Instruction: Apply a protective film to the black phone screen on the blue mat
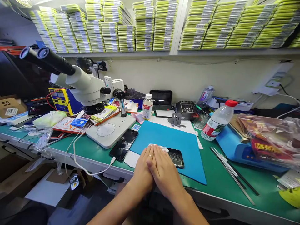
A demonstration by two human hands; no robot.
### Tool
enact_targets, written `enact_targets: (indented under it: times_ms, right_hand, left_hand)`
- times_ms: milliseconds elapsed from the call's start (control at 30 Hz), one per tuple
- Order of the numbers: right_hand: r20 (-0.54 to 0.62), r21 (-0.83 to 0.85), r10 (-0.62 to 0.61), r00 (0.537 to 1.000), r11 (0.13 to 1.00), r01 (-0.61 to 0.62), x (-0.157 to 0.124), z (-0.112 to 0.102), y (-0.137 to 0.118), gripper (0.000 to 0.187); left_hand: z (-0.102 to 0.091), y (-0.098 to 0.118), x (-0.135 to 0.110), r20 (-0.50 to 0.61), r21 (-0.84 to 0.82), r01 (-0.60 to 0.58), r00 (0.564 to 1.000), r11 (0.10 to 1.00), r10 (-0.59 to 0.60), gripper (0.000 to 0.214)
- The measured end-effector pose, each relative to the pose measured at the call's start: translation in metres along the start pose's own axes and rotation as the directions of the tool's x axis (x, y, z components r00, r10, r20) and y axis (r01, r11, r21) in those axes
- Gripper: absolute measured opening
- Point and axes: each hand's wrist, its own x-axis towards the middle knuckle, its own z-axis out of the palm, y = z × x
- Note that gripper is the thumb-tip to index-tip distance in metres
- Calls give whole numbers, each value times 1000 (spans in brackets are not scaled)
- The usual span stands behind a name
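Note:
My left hand (143, 170) and my right hand (165, 172) are pressed against each other at the front edge of a blue mat (164, 131). Their fingers are stretched out straight and point away from me; a ring is on one finger. Just past the fingertips shows a white tissue (165, 149), partly covered by the hands. Beside my right hand lies a phone with a dark, glossy face (177, 158), its left part hidden. Whether either palm touches the phone cannot be seen. Left of the mat lies another black phone (124, 145), with a white cable (93, 173) next to it.
A microscope (86, 84) stands on its pale base at left. Bottles (147, 107) stand behind the mat, with a red-capped bottle (217, 122) at right. Thin tools (232, 173) lie near a blue device (243, 150). Stacked yellow-green packs (164, 26) fill the shelf above.

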Motion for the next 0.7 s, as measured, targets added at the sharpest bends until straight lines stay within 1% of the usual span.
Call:
enact_targets:
  times_ms: [67,100,200,267,333,433,500,633,700]
  right_hand:
    - [12,4,9,1000,1000,-9,1,-2,2,69]
    - [10,3,0,1000,1000,0,-2,-3,2,69]
    - [-3,10,-63,998,998,63,-23,0,1,68]
    - [-12,30,-87,996,996,88,-31,0,3,67]
    - [-9,50,-66,998,997,67,-28,-3,7,64]
    - [28,64,14,1000,998,-16,-14,-12,15,62]
    - [48,62,57,997,996,-60,-13,-18,21,62]
    - [18,35,93,995,995,-94,-32,-20,31,63]
    - [3,34,107,994,994,-107,-38,-20,38,63]
  left_hand:
    - [1,2,2,-5,1,3,1000,1000,-3,57]
    - [1,5,-1,-30,15,2,1000,1000,-2,56]
    - [3,19,-19,-156,85,20,988,996,-6,54]
    - [5,26,-25,-204,118,23,979,993,1,55]
    - [7,27,-19,-205,122,9,979,993,17,54]
    - [10,25,2,-173,86,-11,985,996,26,51]
    - [13,29,11,-162,69,-30,986,997,41,50]
    - [18,50,11,-217,58,-62,974,996,73,50]
    - [19,59,14,-213,39,-81,973,996,88,51]
